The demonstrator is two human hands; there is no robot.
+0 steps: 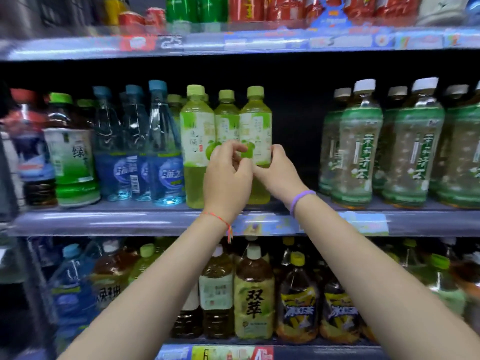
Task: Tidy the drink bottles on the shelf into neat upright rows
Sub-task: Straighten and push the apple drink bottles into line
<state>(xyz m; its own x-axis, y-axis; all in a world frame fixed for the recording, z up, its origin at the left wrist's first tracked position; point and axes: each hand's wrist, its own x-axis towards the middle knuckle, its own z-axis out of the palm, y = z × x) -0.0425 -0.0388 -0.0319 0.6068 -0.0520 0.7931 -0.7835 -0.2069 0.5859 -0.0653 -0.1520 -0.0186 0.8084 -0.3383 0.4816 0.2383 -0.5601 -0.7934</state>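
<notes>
The right hand [276, 168] wraps its fingers round the right side of the rightmost green apple drink bottle [255, 126], thumb low on the front of the label, so it grasps that bottle. The left hand [228, 178] is raised in front of the middle apple bottle [226, 118], fingers curled toward the label between the two; whether it actually grips a bottle cannot be told. Both bottles stand upright at the front of the middle shelf [104, 219], touching each other, with a third apple bottle [196, 131] upright just to their left and more green caps behind.

A red string bracelet [220, 220] sits on the left wrist, a purple band [301, 198] on the right.

Left of the apple drinks stand ribbed clear blue water bottles [155, 152] with blue caps, then a dark green tea bottle [70, 157] with a white and green label. To the right lies a dark gap, then rows of pale jasmine tea bottles [361, 149] with white caps and green sleeves. All are smooth, glossy plastic. The shelf edge is a shiny grey rail with price tags [366, 223]. Below are large brown tea bottles [254, 297] and yellow-labelled ones [297, 305]; above, blurred red and green cans [246, 9].
</notes>
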